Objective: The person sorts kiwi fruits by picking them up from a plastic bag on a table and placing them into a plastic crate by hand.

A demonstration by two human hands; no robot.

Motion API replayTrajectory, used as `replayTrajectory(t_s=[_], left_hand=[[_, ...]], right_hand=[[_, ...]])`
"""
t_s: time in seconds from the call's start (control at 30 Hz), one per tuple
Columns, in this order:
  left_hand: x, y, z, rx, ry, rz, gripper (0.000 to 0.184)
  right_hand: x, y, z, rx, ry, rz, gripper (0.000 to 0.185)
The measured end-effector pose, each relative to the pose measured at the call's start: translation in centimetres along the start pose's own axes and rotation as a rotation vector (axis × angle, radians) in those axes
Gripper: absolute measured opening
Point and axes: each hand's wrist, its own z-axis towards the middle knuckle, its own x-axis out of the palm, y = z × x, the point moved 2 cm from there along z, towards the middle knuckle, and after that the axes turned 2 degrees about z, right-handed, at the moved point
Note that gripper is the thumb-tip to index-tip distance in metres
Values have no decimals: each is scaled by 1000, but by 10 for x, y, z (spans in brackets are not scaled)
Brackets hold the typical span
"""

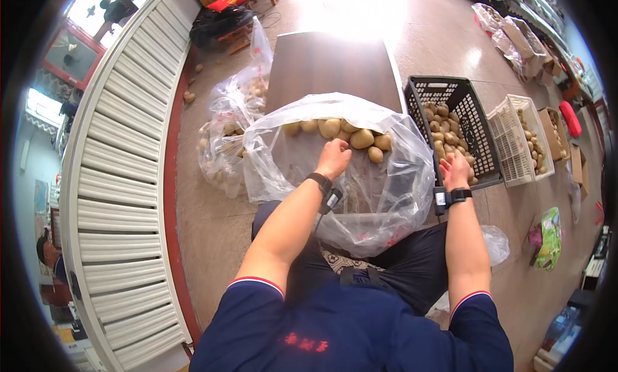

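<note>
A clear plastic bag (277, 172) lies wide open before my lap, its far rim turned back over a brown board. Several potatoes (362, 138) rest in a row along the bag's far side. My left hand (335, 158) hangs over the bag just short of that row, fingers curled in; whatever they may hold is hidden. To the right stands a black plastic crate (484, 130), partly filled with potatoes (445, 129). At its near left corner is my right hand (456, 170), fingers apart and slightly bent, close to the potatoes. Both wrists wear dark straps.
The brown board (335, 69) extends beyond the bag. More bagged potatoes (228, 130) lie left, near a white radiator (119, 204). Right of the black crate stand a white crate (508, 130) and a cardboard box (552, 134). A green packet (549, 240) lies on the floor.
</note>
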Motion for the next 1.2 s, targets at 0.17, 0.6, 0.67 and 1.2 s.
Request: replayTrajectory(t_s=[0.17, 0.6, 0.67, 1.2], left_hand=[[10, 3, 2, 162, 9, -49, 27], [-14, -7, 7, 129, -147, -31, 42], [-15, -6, 7, 125, -148, -51, 42], [-15, 23, 24, 18, -4, -222, 48]], right_hand=[[65, -2, -75, -534, 451, -312, 14], [155, -55, -97, -778, 570, -994, 45], [157, -60, -87, -766, 475, -1127, 47], [195, -84, -53, -946, 412, -1096, 42]])
